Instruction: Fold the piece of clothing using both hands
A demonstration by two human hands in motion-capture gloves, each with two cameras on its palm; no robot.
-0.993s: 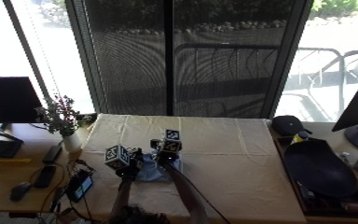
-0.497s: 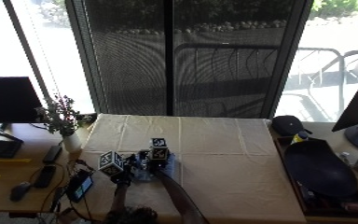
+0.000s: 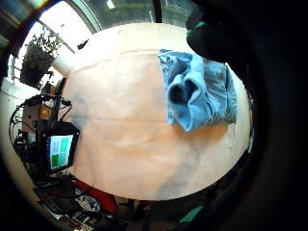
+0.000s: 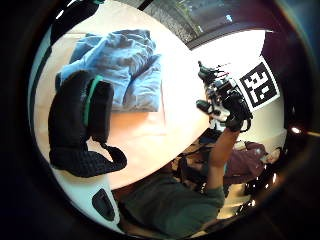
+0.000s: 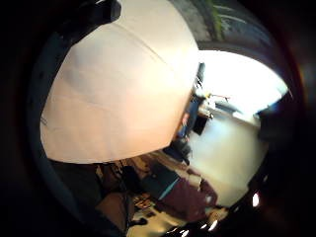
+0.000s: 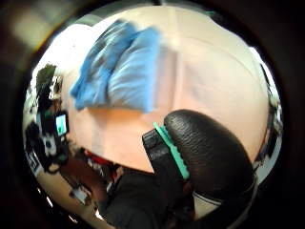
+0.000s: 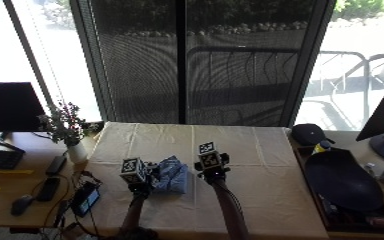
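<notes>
From the outside view, a small blue garment (image 7: 170, 179) lies bunched into a compact bundle on the cream cloth of the worktop (image 7: 258, 150), near its front edge. The left hand (image 7: 139, 186) sits just at the bundle's left side and the right hand (image 7: 210, 170) just beside its right, apart from it. Whether the fingers of either hand are spread or curled cannot be told here.

The left little finger side palm view shows the garment (image 3: 199, 91) as a thick fold with a rolled ridge down the middle, its edges uneven, lying free on the cloth.

The left thumb side palm view shows the garment (image 4: 125, 67) again, with nothing of the left hand curled round it.

The right thumb side palm view shows the bundle (image 6: 119, 71) well clear of that palm.

The right little finger side palm view shows only bare cloth.

The folding looks close to done, both hands seemingly off the fabric. The next move probably calls for squaring the ragged edges or pressing the bundle flat.
</notes>
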